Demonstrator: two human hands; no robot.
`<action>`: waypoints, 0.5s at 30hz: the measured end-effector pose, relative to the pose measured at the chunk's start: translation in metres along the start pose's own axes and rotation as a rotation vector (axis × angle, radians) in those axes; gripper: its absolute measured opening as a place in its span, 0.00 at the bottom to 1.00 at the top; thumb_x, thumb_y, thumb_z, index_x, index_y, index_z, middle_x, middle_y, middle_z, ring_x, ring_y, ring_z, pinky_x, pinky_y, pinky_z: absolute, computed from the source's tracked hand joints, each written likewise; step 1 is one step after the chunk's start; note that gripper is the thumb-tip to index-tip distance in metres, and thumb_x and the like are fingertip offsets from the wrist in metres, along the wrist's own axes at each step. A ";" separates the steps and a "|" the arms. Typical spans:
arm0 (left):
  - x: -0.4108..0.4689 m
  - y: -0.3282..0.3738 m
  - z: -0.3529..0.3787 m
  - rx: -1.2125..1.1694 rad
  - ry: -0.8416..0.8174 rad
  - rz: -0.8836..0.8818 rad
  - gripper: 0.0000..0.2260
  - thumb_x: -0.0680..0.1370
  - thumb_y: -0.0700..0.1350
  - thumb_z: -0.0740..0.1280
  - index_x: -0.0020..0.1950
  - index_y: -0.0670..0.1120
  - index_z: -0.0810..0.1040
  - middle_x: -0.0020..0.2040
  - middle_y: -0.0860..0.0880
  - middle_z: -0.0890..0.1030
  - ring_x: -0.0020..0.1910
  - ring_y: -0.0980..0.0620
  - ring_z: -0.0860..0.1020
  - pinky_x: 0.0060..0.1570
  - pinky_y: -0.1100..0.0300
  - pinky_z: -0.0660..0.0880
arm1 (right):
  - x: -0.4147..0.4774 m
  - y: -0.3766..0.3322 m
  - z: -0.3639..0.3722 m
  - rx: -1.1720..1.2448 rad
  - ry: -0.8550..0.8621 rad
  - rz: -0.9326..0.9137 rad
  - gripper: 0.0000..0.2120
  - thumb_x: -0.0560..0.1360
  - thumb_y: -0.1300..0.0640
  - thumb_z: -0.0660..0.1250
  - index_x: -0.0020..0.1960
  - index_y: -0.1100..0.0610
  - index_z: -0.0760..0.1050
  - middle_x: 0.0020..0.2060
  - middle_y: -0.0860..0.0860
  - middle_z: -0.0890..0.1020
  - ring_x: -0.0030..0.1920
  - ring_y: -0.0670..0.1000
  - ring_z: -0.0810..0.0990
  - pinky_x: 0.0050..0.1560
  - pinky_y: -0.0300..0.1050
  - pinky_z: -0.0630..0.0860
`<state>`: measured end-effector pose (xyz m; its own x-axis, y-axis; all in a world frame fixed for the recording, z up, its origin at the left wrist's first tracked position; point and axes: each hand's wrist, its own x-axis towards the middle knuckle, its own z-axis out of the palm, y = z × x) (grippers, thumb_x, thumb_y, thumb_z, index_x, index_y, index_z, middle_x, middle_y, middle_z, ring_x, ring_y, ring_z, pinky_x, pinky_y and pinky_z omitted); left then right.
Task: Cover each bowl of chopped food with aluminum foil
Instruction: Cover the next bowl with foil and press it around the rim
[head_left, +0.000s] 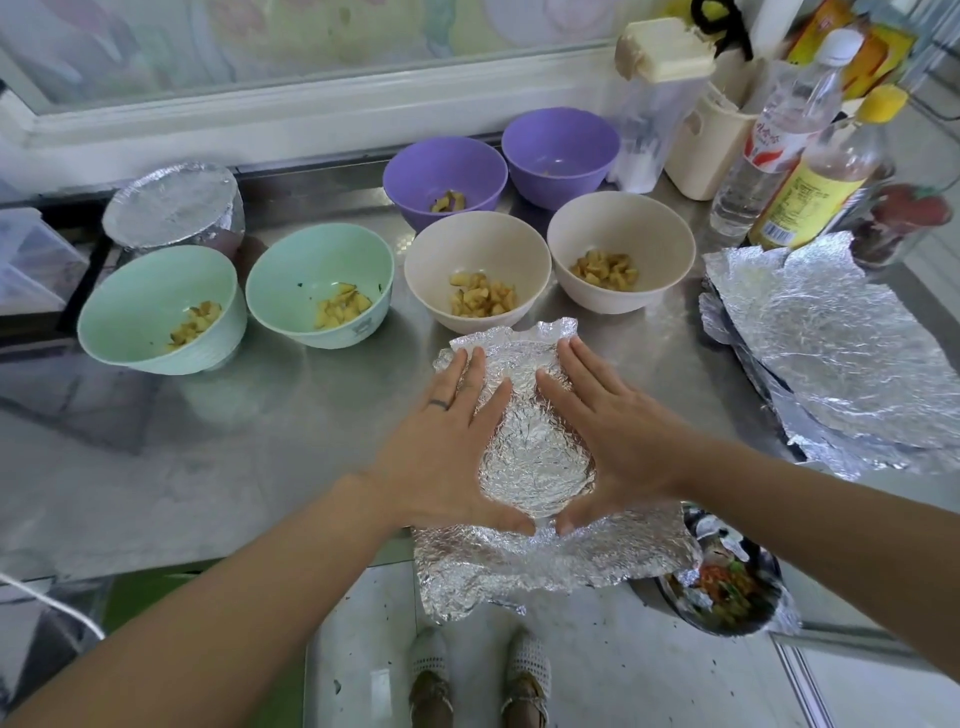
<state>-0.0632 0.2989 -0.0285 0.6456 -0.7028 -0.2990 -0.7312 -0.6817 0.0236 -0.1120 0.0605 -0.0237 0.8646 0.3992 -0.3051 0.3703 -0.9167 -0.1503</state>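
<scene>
On the stainless-steel counter (234, 467) below the window frame (311, 119), the left hand (447, 457) and right hand (613, 441) press with straight fingers on the foil sheet (535, 447), which lies just before a beige bowl (478, 260) and overhangs the near edge.

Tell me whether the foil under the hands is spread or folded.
Spread, if crinkled. The foil lies open on the counter under the flat left hand and right hand.

The tabletop (208, 467) is bare along its front edge toward the left corner. Six open bowls (441, 260) stand close together across the middle; bottles (810, 197) crowd the back right corner, and stacked foil sheets (831, 338) cover the right edge.
</scene>
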 end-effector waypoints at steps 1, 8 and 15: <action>-0.001 0.000 -0.001 0.000 -0.003 0.004 0.63 0.61 0.86 0.50 0.80 0.47 0.32 0.77 0.40 0.26 0.75 0.42 0.23 0.78 0.41 0.39 | -0.001 -0.001 -0.001 -0.012 -0.003 -0.002 0.72 0.54 0.10 0.51 0.78 0.51 0.24 0.76 0.58 0.24 0.75 0.56 0.21 0.74 0.55 0.31; -0.003 0.000 0.001 0.062 0.036 0.032 0.62 0.61 0.85 0.50 0.81 0.47 0.36 0.79 0.39 0.30 0.76 0.39 0.26 0.78 0.40 0.42 | -0.003 -0.004 0.004 -0.114 0.069 0.002 0.66 0.62 0.12 0.49 0.83 0.56 0.37 0.79 0.65 0.35 0.79 0.62 0.29 0.80 0.60 0.39; -0.001 -0.001 0.006 0.065 0.050 0.038 0.59 0.63 0.83 0.49 0.82 0.47 0.39 0.80 0.39 0.32 0.76 0.37 0.27 0.77 0.38 0.45 | -0.002 -0.003 0.008 -0.141 0.066 0.000 0.66 0.62 0.13 0.51 0.83 0.56 0.39 0.80 0.66 0.38 0.79 0.65 0.32 0.80 0.64 0.45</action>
<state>-0.0648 0.3012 -0.0337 0.6261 -0.7383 -0.2506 -0.7672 -0.6408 -0.0289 -0.1176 0.0631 -0.0306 0.8833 0.4017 -0.2415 0.4104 -0.9118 -0.0158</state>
